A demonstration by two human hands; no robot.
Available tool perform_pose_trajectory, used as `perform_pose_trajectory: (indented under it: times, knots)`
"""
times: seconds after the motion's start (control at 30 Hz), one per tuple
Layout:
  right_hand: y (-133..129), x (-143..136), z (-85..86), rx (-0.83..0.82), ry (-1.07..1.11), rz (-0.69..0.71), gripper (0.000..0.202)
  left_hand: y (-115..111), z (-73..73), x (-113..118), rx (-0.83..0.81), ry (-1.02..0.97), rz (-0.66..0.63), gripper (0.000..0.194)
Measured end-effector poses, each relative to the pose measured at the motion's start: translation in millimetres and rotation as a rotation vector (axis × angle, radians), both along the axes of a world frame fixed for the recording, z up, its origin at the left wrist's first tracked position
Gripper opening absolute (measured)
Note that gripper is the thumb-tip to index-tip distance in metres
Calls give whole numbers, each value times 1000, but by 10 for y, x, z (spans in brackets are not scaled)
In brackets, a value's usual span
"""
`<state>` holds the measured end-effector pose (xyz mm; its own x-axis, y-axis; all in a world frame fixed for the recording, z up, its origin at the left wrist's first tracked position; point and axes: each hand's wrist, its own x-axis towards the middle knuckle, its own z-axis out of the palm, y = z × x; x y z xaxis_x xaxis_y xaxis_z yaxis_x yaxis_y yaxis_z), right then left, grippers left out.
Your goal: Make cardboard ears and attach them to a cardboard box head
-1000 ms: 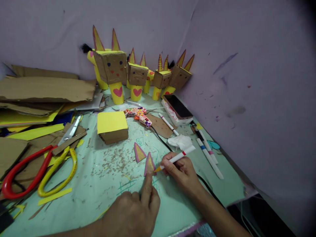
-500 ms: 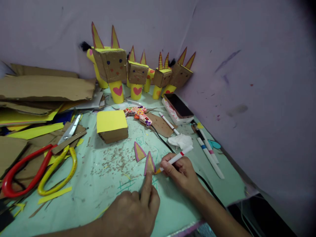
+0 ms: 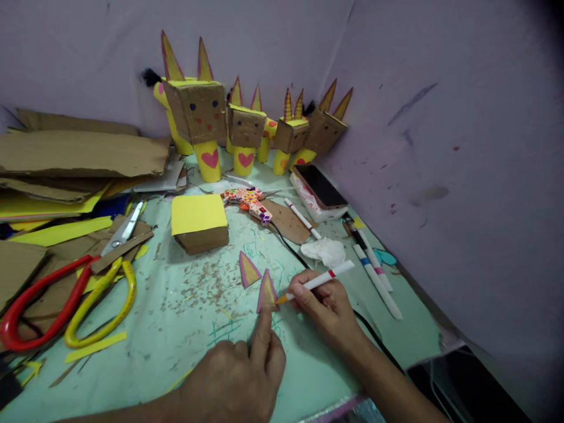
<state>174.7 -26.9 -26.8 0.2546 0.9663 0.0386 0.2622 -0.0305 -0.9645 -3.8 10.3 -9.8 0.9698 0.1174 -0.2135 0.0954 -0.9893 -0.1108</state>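
Two small triangular cardboard cutouts with yellow middles and purple borders lie on the table. My left hand (image 3: pixel 238 376) has its index fingertip pressed on the base of the nearer cutout (image 3: pixel 267 289), its other fingers curled. My right hand (image 3: pixel 324 302) is closed around a white marker (image 3: pixel 329 275) with a red band. Its orange tip rests at the right edge of the same cutout. The farther cutout (image 3: pixel 249 272) lies just up and left of it, untouched. Behind them sits a small cardboard box (image 3: pixel 200 217) with a yellow top.
Large scissors (image 3: pixel 118 241) and cardboard sheets (image 3: pixel 83 154) fill the left side. A patterned glue gun (image 3: pixel 249 204) lies mid-table, its cord running right. Several cardboard animal figures (image 3: pixel 207 123) stand against the wall. A phone (image 3: pixel 319 185), crumpled tissue (image 3: pixel 325 252) and markers (image 3: pixel 376 282) are at right.
My right hand has moved the marker tip slightly up and left, onto the cutout's right edge; the marker leans lower to the right. My left fingertip stays on the cutout.
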Motion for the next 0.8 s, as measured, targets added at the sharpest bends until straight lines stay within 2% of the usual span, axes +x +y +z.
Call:
perform_pose_trajectory:
  times: [0.33, 0.5, 0.6, 0.8]
  knots:
    - [7, 1, -5, -27, 9, -26, 22, -2, -47, 10, 34, -7, -14, 40]
    - [48, -30, -3, 32, 23, -70, 17, -24, -75, -11, 52, -40, -11, 39]
    - [33, -20, -1, 11, 26, -52, 17, -23, -85, -18, 51, -46, -11, 39]
    - [6, -2, 8, -17, -12, -8, 22, -23, 4, -3, 60, -35, 4, 37]
